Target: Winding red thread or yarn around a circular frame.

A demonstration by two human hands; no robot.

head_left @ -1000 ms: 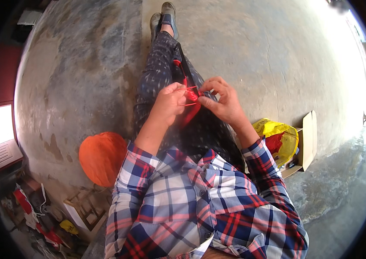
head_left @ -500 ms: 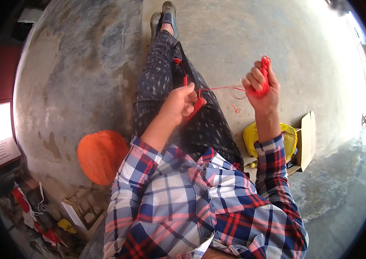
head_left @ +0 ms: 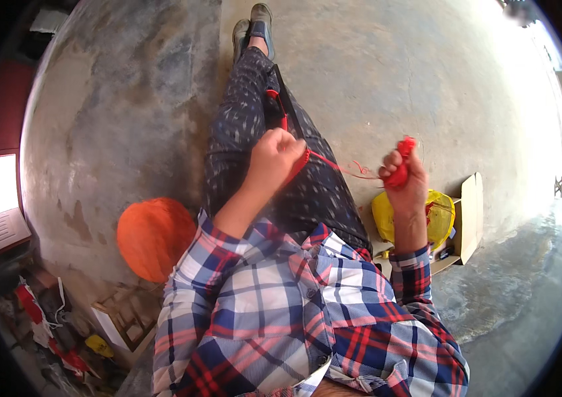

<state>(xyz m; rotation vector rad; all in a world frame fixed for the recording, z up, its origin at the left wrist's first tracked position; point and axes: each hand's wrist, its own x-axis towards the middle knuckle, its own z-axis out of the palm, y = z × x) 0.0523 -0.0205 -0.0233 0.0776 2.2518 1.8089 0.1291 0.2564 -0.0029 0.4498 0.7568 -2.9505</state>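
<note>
Held close over my lap is my left hand (head_left: 274,157), its fingers closed on a red knotted cord band (head_left: 298,165) that hangs below the fingers. A thin red cord (head_left: 337,165) runs from there to my right hand (head_left: 408,188). That hand is wrapped around a small bundle of red cord (head_left: 397,175), out to the right. A long black strip (head_left: 283,92) lies between my legs, with red cord (head_left: 285,122) along it. How the band joins the strip is hidden behind my left hand.
An orange rounded bundle (head_left: 155,239) sits on the floor at my left. By my right forearm, a yellow bag (head_left: 441,221) rests in an open cardboard box (head_left: 470,218). A wooden frame (head_left: 125,317) and cluttered things are at lower left. Red cord scraps (head_left: 360,167) lie on the floor.
My right hand has come down with the cord bundle. My left hand has turned so its back shows, still gripping the band. The cord between them now slants downward to the right.
</note>
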